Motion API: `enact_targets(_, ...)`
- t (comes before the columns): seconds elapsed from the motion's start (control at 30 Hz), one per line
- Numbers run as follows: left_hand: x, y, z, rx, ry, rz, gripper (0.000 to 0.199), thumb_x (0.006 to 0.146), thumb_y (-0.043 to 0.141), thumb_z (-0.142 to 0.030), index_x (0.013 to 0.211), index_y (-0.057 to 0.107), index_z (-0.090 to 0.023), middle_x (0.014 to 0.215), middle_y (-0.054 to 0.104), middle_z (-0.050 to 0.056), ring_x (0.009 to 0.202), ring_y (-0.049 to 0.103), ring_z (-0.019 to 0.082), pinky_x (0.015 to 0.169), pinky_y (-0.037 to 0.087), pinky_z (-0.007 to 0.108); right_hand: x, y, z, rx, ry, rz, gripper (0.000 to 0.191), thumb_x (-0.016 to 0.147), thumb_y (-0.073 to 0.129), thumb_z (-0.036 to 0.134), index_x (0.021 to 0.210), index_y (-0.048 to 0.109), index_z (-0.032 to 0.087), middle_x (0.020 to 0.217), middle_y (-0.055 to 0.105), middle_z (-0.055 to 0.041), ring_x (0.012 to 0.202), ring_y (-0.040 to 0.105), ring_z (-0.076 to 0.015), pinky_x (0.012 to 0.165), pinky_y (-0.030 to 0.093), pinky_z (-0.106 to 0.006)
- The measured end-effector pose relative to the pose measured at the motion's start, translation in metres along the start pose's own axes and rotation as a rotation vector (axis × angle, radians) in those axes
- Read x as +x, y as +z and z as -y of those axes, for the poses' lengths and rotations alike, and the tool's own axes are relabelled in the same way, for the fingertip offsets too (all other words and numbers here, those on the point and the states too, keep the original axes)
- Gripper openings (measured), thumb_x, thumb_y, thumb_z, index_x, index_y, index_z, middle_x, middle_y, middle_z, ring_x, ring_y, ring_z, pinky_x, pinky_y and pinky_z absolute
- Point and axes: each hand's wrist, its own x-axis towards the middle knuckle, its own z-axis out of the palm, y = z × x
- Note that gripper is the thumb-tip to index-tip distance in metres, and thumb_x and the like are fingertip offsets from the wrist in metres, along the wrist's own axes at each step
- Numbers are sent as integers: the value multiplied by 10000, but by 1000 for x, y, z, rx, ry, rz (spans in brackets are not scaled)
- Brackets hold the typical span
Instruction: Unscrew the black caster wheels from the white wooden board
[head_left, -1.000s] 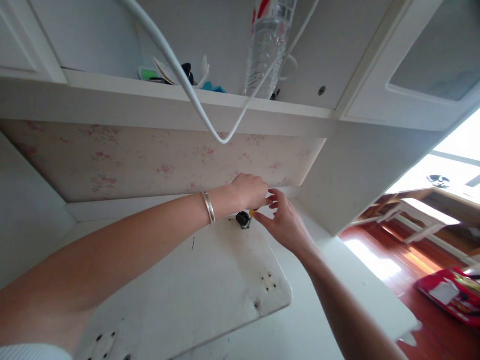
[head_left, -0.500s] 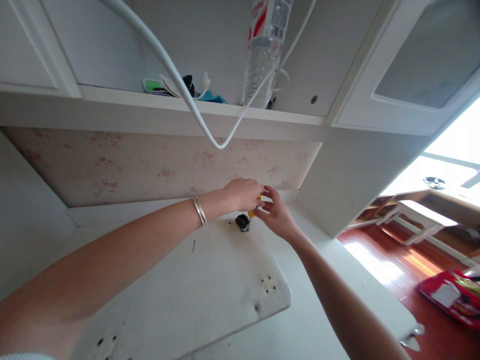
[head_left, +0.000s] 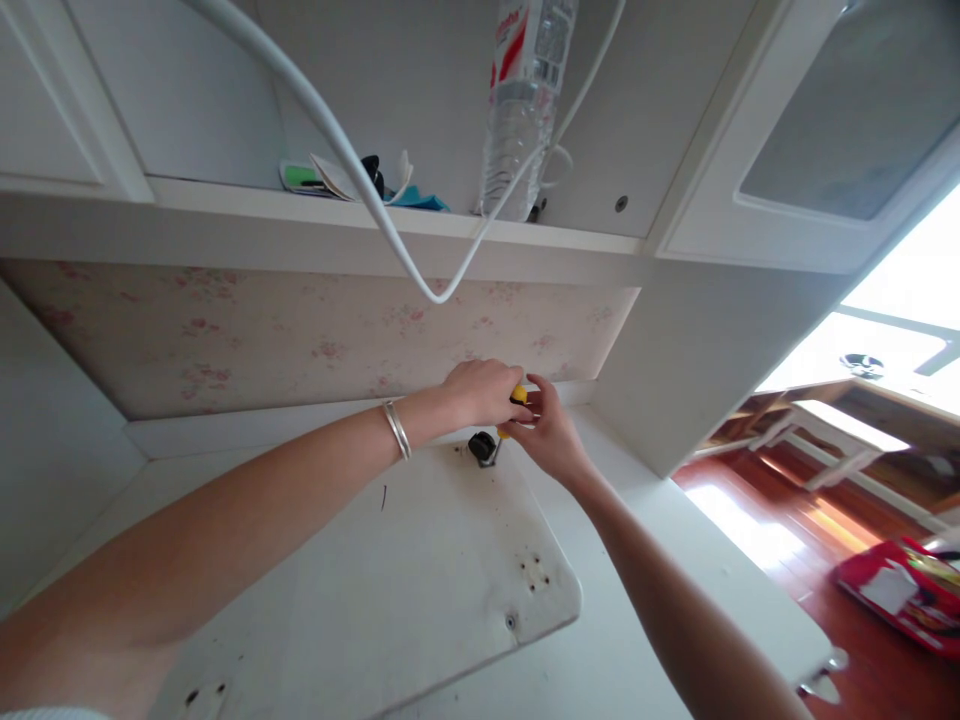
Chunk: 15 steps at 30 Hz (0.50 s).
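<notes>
Yellow and black, the screwdriver (head_left: 519, 396) sits tilted between the hands in my head view, its shaft running down beside a black wheel (head_left: 481, 446) near the far edge of the white board (head_left: 420, 560). I have the left hand (head_left: 484, 390) curled around it; the right hand (head_left: 551, 432) has its fingers bent and partly spread at it, and I cannot tell whether they grip. Above, I see a white cable (head_left: 438, 298) hanging before the shelf (head_left: 247, 201), where a bottle (head_left: 517, 110) stands.

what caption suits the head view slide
Left hand and right hand at a yellow-handled screwdriver by a black caster on white board
</notes>
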Motion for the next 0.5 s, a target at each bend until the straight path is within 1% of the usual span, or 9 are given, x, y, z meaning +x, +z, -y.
enact_targets(0.07,-2,1,-2,-5,14,-16,441,829,529,-555,1100,605,-216,1053,685,102,966,645,299,775,485,382,1,-2,0,-30,-18,20,711,739,664,258,1381,361,223,1049,681,-78,897,655,-222,833,509,-417)
enact_targets(0.1,-2,1,-2,-15,45,-14,417,849,526,-510,1151,580,-228,1124,668,87,1013,632,273,806,479,359,2,-2,-1,9,-27,54,710,773,624,253,1414,319,230,1061,685,-77,916,656,-218,844,506,-419)
enact_targets(0.17,-3,-1,-1,-36,118,9,341,865,541,-368,1197,553,-290,1208,642,18,1057,615,196,840,463,284,3,-2,-3,102,-34,120,755,835,560,288,1482,174,244,1147,663,-92,1004,643,-216,875,500,-426)
enact_targets(0.23,-2,-3,2,-39,151,32,326,837,572,-275,1157,580,-335,1166,661,-26,1032,624,167,830,456,253,3,-1,-2,106,-30,120,836,844,568,354,1508,69,253,1255,604,-114,1099,604,-226,905,490,-445)
enact_targets(0.27,-2,-5,3,-31,139,35,296,823,587,-282,1115,607,-324,1112,680,-14,1005,635,184,816,461,267,3,0,0,59,-30,84,881,817,609,381,1508,77,252,1282,581,-122,1109,595,-236,906,490,-452)
enact_targets(0.33,-1,-7,5,-7,81,28,247,814,595,-384,1019,654,-261,971,708,45,925,658,245,769,476,321,3,1,5,-55,-38,-2,917,739,696,390,1484,185,232,1243,592,-130,1026,623,-251,863,510,-452)
enact_targets(0.4,-2,-8,5,12,24,14,358,819,555,-516,950,672,-204,899,709,99,868,667,289,729,485,360,3,0,9,-96,-54,-35,845,716,715,360,1434,292,222,1142,641,-115,901,655,-242,804,531,-437)
enact_targets(0.43,-2,-8,5,15,11,5,408,833,517,-551,951,672,-193,923,708,115,875,666,295,731,486,368,4,-1,10,-87,-62,-17,793,735,695,342,1421,313,226,1102,661,-103,878,663,-237,798,533,-431)
enact_targets(0.5,-3,-8,5,5,25,-3,395,876,465,-517,1017,660,-204,1047,700,107,943,658,271,773,482,350,5,-3,10,-27,-77,53,755,790,635,316,1446,270,236,1087,677,-92,917,668,-230,835,524,-429)
